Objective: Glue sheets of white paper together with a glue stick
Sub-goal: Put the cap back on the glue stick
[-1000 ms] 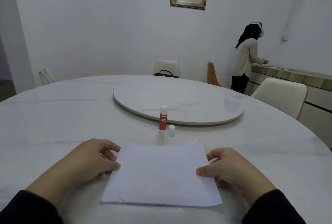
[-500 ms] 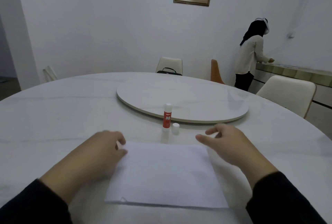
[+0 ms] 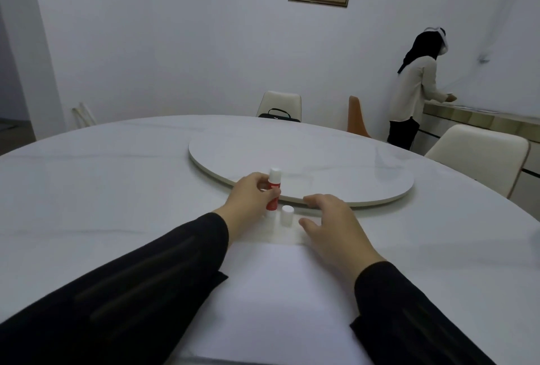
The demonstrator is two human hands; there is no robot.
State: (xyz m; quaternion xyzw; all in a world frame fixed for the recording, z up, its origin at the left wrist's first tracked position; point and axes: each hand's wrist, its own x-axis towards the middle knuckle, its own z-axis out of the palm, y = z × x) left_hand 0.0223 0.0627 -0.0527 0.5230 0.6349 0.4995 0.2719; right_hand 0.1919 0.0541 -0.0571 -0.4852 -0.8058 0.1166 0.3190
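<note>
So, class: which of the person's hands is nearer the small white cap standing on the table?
Right. The right hand hovers open just right of the cap; the left hand grips the glue stick beyond it.

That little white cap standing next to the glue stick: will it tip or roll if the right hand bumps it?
Probably yes. The cap looks small and light, standing upright on the smooth table, so a nudge from the right hand would likely topple it. Being cylindrical, it may then roll.

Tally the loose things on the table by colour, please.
Red and white: 1, the glue stick, held by the left hand
White: 2, the cap and the paper
Total: 3
</note>
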